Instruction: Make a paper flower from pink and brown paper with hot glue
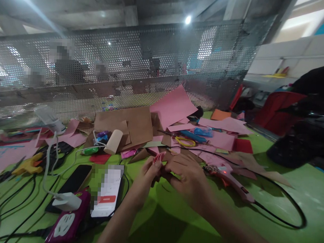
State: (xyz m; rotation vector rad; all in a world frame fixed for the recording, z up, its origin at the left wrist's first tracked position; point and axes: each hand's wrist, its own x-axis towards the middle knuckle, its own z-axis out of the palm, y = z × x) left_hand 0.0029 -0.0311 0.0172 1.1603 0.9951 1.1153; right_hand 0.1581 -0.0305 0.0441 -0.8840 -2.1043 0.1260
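A small pink paper piece (158, 157), layered or rolled into curved folds, is held up over the green table. My left hand (149, 170) is closed around it, thumb toward me. My right hand (185, 173) comes in from the right with bent fingers, its fingertips closed at the paper's lower right side; the exact contact is partly hidden. To the right of my hands lies a pink glue gun (234, 180) with a small red light on and a black cord. Scissors with yellow handles (185, 141) lie behind my hands among paper scraps.
A brown cardboard sheet (135, 126) and a large pink sheet (174, 106) stand at the back before a perforated metal screen (121, 70). A cardboard tube (113, 141), a lit phone (108, 194), a dark phone (77, 180), a white charger (67, 201) and cables lie left.
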